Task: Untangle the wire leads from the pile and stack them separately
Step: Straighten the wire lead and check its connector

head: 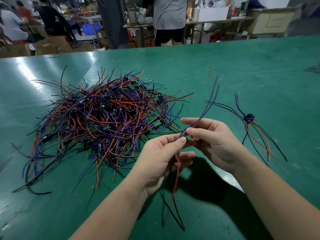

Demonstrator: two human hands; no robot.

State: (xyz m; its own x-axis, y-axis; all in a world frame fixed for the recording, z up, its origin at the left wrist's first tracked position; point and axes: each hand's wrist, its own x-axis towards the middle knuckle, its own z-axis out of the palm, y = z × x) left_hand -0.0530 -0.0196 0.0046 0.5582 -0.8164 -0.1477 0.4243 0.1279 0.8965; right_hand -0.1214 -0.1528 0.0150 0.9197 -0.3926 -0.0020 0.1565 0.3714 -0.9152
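Counter (259, 66): green surface, fills most of the frame.

Pile of wire leads (107, 118): centre left; red, blue and black wires tangled together, with small green circuit boards among them.

Separated stack (249, 118): right of frame, well apart from the pile; a few leads lying together, dark modules at the middle, wires fanning up and down.

Held wire lead (210, 99): lower centre, raised between both hands; blue and dark wires rise to the upper right, red and black wires hang below.

Left hand (161, 158): thumb and forefinger pinch the lead's small module.

Right hand (213, 144): fingers pinch the upper wires just beside the module.

Loose red wire scrap (210, 73): upper right, alone.
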